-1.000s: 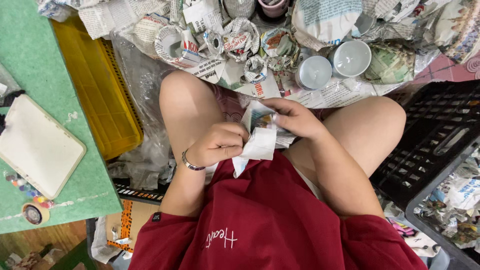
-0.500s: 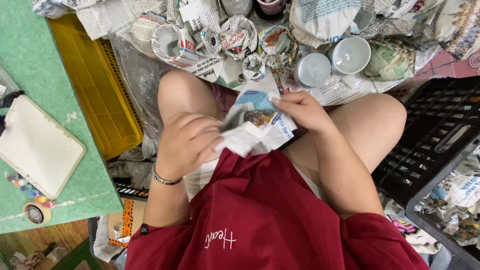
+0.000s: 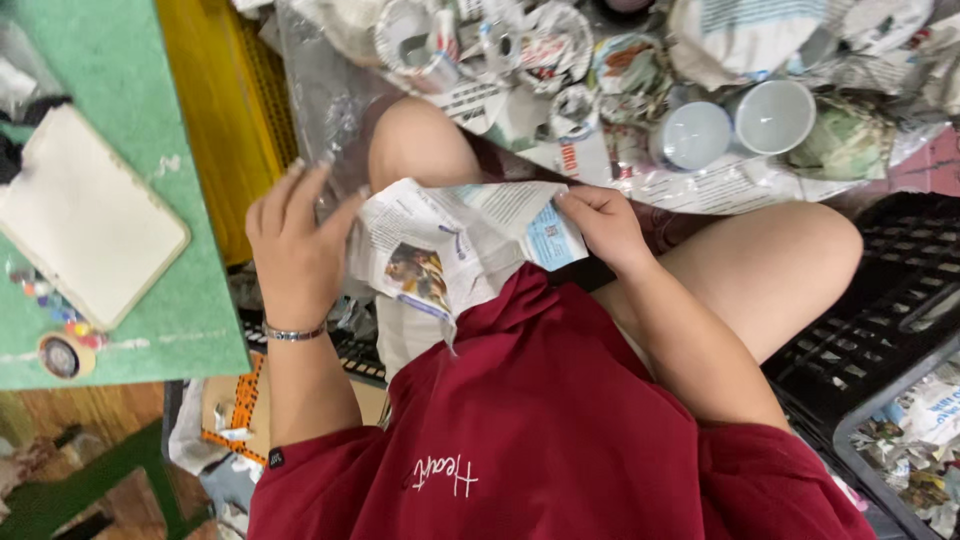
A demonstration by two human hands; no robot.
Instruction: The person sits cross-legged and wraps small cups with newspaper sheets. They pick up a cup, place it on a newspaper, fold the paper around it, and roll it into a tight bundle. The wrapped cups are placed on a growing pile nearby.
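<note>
Spread wider now than half a second back: newspaper sheet (image 3: 450,245) pulled out flat across the lap, no longer bunched up. Left hand (image 3: 295,245) pressing the sheet's left edge, fingers fanned fairly wide. Right hand (image 3: 600,225) pinching the right edge, fingers narrow. Looks like flattening for wrapping. White cups (image 3: 770,115) waiting among paper-wrapped bundles (image 3: 545,45) just past the knees.

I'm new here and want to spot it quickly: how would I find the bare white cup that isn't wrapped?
Start at the person's raised right knee. Just beyond it, among crumpled newspaper bundles, two round white ceramic cups stand together; take the right-hand one. Its open mouth faces up, while its neighbour looks bluish.
</note>
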